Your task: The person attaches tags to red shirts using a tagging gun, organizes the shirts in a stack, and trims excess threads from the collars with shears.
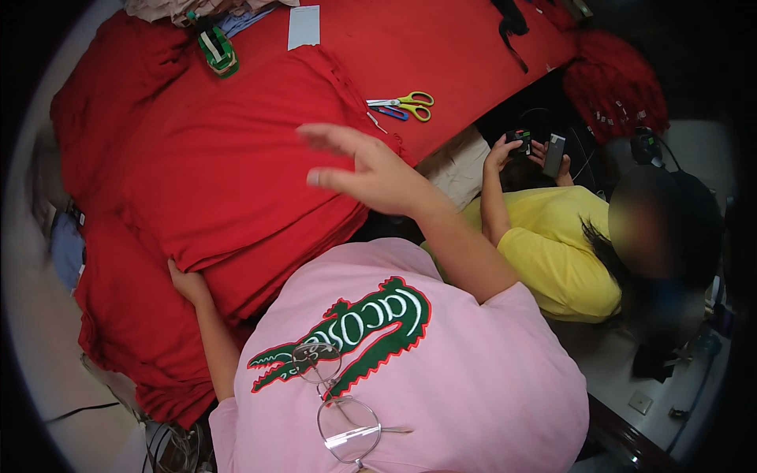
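Note:
A thick stack of red cloth (236,158) in several layers lies over the table in front of me and hangs down its near side. At the stack's near left edge, my left hand (188,284) grips the cloth, its fingers partly hidden under the fold. Over the right part of the stack, my right hand (359,167) is raised with thumb and fingers apart and nothing in it; its fingertips are slightly blurred.
Yellow-handled scissors (414,105) and a blue cutter (392,113) lie on the red table (457,47). A green tape dispenser (218,52) and a white card (304,27) are farther back. A person in yellow (552,244) sits close at right, holding a phone (555,154).

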`<control>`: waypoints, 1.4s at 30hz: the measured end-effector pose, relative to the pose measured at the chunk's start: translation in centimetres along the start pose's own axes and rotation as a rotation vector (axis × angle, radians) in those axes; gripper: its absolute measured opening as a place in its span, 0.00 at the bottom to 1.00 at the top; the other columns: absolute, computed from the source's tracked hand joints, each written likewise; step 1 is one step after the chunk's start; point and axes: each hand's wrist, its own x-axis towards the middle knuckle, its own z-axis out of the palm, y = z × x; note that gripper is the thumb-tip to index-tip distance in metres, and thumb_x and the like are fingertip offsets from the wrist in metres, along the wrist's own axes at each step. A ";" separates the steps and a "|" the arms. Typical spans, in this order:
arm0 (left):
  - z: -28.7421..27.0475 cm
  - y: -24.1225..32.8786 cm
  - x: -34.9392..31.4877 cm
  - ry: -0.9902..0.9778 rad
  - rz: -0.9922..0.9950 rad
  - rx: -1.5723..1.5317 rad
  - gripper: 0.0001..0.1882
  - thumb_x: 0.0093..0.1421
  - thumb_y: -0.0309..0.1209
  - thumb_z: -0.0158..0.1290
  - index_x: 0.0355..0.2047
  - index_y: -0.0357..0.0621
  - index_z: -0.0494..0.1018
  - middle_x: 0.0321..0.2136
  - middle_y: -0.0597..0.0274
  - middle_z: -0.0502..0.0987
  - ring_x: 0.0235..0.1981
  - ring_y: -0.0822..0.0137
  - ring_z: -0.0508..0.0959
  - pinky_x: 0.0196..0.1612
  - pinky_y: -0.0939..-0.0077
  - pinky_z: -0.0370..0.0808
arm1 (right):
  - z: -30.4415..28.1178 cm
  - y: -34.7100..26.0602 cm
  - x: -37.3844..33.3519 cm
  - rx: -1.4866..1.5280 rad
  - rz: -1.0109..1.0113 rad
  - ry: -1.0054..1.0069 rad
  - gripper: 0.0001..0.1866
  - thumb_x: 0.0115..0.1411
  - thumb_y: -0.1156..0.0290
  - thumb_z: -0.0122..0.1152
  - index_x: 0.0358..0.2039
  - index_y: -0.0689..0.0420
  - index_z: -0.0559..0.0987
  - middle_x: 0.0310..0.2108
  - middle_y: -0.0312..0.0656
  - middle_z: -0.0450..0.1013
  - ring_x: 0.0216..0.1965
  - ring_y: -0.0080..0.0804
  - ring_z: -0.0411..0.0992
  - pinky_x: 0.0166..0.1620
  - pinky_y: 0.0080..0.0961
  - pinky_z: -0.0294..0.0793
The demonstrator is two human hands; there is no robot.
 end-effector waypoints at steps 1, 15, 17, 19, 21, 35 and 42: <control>0.6 -0.8 -0.1 0.019 -0.001 -0.018 0.25 0.68 0.30 0.51 0.62 0.28 0.71 0.54 0.39 0.81 0.52 0.50 0.82 0.56 0.63 0.75 | 0.0 -4.5 -1.1 0.287 -0.100 -0.216 0.36 0.62 0.64 0.71 0.68 0.62 0.70 0.62 0.52 0.74 0.66 0.39 0.70 0.66 0.37 0.70; 0.6 -1.1 -0.2 0.060 -0.038 -0.168 0.22 0.69 0.28 0.51 0.59 0.29 0.72 0.50 0.47 0.82 0.49 0.57 0.81 0.56 0.69 0.75 | -3.1 -18.8 -4.6 0.161 -0.609 -0.787 0.23 0.67 0.71 0.61 0.62 0.62 0.75 0.50 0.51 0.79 0.44 0.37 0.79 0.47 0.30 0.78; 0.5 -0.8 -0.1 0.051 -0.032 -0.165 0.21 0.68 0.27 0.51 0.60 0.31 0.72 0.50 0.48 0.82 0.48 0.58 0.81 0.56 0.69 0.75 | -4.3 -19.0 -4.4 0.156 -0.592 -0.768 0.22 0.67 0.71 0.60 0.61 0.62 0.76 0.49 0.51 0.80 0.42 0.36 0.79 0.45 0.29 0.79; -0.6 -1.3 -0.2 0.043 -0.053 -0.159 0.24 0.67 0.25 0.51 0.63 0.34 0.68 0.54 0.48 0.79 0.52 0.58 0.79 0.58 0.68 0.74 | -6.6 -17.4 -3.3 0.199 -0.568 -0.698 0.21 0.68 0.71 0.59 0.60 0.61 0.77 0.47 0.51 0.81 0.39 0.36 0.80 0.43 0.27 0.79; -0.8 -0.7 -0.2 0.040 -0.028 -0.212 0.28 0.66 0.24 0.53 0.66 0.36 0.65 0.58 0.49 0.75 0.57 0.57 0.76 0.60 0.67 0.72 | -8.6 -14.4 -2.3 0.163 -0.430 -0.364 0.19 0.69 0.71 0.58 0.59 0.61 0.78 0.45 0.50 0.81 0.36 0.35 0.81 0.40 0.26 0.80; -7.2 1.2 -6.8 0.096 0.213 -0.106 0.16 0.59 0.14 0.51 0.47 0.41 0.77 0.57 0.51 0.75 0.59 0.50 0.75 0.62 0.60 0.73 | -9.2 20.2 2.8 -1.356 -0.118 0.393 0.15 0.61 0.66 0.67 0.46 0.57 0.80 0.42 0.50 0.78 0.45 0.52 0.78 0.47 0.45 0.78; -8.6 0.1 -8.3 0.169 -0.020 -0.397 0.23 0.64 0.12 0.40 0.58 0.35 0.69 0.58 0.49 0.75 0.54 0.60 0.80 0.58 0.70 0.77 | -11.6 20.7 1.1 -0.454 0.206 0.596 0.10 0.67 0.72 0.56 0.45 0.65 0.77 0.31 0.41 0.77 0.29 0.29 0.77 0.36 0.27 0.76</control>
